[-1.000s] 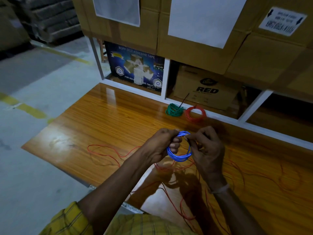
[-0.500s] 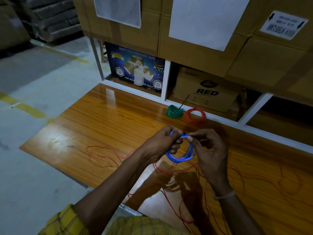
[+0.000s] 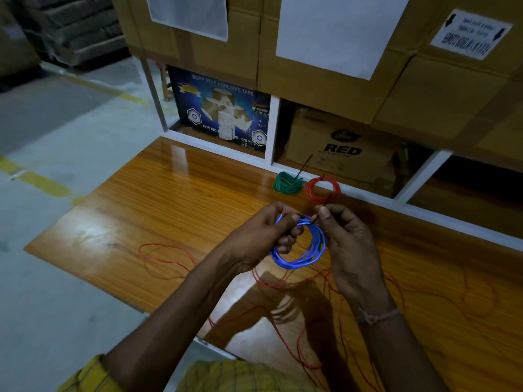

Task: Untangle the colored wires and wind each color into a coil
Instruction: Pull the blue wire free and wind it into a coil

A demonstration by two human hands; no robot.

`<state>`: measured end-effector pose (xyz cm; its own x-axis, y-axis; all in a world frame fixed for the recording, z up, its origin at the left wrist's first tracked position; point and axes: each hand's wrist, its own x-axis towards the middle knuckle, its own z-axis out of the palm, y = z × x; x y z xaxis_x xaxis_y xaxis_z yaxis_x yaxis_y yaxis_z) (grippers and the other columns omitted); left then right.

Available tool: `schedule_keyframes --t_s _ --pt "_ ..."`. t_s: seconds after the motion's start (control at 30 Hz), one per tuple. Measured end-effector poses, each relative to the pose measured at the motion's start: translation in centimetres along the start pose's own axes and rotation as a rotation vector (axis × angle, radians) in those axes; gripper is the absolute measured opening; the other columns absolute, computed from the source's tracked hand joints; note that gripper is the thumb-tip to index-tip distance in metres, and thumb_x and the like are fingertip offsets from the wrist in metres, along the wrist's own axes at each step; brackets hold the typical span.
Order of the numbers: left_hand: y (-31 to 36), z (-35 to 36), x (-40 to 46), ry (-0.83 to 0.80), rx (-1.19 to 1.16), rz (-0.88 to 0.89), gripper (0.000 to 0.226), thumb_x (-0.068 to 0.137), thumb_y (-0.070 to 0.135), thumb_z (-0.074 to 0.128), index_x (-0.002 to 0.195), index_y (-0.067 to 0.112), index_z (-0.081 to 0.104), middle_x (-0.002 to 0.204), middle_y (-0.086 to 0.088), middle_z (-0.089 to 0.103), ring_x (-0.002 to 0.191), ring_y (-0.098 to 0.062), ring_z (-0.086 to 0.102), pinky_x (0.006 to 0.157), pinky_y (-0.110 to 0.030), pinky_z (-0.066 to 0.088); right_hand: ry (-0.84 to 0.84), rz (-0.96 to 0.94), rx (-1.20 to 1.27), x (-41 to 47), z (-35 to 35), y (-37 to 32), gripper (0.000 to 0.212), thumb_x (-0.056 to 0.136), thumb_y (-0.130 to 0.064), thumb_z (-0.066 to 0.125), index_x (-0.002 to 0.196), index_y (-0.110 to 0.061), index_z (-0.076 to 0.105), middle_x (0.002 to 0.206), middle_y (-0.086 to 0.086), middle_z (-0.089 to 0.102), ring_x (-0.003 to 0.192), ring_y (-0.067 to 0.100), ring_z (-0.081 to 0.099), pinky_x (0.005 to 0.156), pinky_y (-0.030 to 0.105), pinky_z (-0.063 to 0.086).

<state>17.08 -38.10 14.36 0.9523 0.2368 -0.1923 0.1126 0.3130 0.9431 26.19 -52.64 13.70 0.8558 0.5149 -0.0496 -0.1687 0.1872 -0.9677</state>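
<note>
Blue coil (image 3: 300, 250) held above loose red wire (image 3: 167, 258); green coil (image 3: 285, 183) beside red coil (image 3: 322, 189)

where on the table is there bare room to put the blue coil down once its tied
Free: the table's far-left stretch, left of the green coil; the strip right of the red coil looks bare but dim. Crowded: loose red wire sprawls along the near side under both hands.

A warehouse or stockroom is showing here: taped cardboard cartons (image 3: 325, 89) are sitting on white shelving (image 3: 271, 128) along the wooden table's (image 3: 175, 199) far edge, yellow lines (image 3: 36, 179) marking the concrete floor.
</note>
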Motion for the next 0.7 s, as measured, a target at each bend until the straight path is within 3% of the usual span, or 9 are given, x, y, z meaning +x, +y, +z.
schedule_keyframes --t_s 0.07,0.2,0.37,0.5,0.7 --pt "0.1 0.0 0.0 0.021 0.003 0.023 0.006 0.112 0.01 0.045 0.115 0.005 0.049 0.076 -0.002 0.056 0.056 -0.01 0.039 0.052 -0.022 0.035 -0.047 -0.025 -0.051 -0.1 0.1 -0.4 0.007 0.096 -0.023 0.066 0.093 -0.019 0.072 0.094 0.004 0.073 0.089 0.019 0.066 0.079 0.031 0.053" --pt "0.2 -0.2 0.2 0.113 0.013 0.069 0.004 0.11 0.009 0.048 0.109 0.007 0.051 0.07 -0.002 0.056 0.052 -0.009 0.038 0.049 -0.022 0.032 -0.085 -0.15 -0.238 -0.4 0.2 -0.9 0.008 0.101 -0.013 0.065 0.095 -0.016 0.07 0.099 0.013 0.074 0.083 0.007 0.062 0.068 0.014 0.046" --pt "0.0 0.2 0.2 0.177 0.142 0.153 0.013 0.108 0.014 0.056 0.097 0.009 0.055 0.071 -0.007 0.056 0.052 -0.01 0.042 0.049 -0.025 0.034 -0.076 -0.153 -0.26 -0.4 0.4 -1.4 0.006 0.095 -0.007 0.072 0.1 -0.009 0.074 0.092 0.01 0.076 0.07 -0.001 0.063 0.067 0.013 0.048" --pt "-0.1 0.1 0.5 0.235 0.172 0.195 0.019 0.103 0.014 0.065 0.097 -0.003 0.059 0.076 -0.011 0.043 0.053 -0.011 0.04 0.048 -0.025 0.034 -0.037 -0.116 -0.214 0.0 0.4 -1.1 0.015 0.089 -0.005 0.078 0.102 -0.01 0.074 0.092 0.011 0.078 0.089 0.019 0.075 0.077 0.022 0.057" --pt "-0.6 -0.1 1.1 0.358 0.14 0.212 0.011 0.096 0.009 0.074 0.099 -0.002 0.076 0.066 -0.006 0.055 0.052 -0.012 0.047 0.049 -0.026 0.036 -0.031 -0.12 -0.239 0.0 0.4 -1.0 0.008 0.09 -0.007 0.077 0.098 -0.011 0.076 0.09 0.008 0.078 0.078 0.008 0.07 0.066 0.014 0.051"
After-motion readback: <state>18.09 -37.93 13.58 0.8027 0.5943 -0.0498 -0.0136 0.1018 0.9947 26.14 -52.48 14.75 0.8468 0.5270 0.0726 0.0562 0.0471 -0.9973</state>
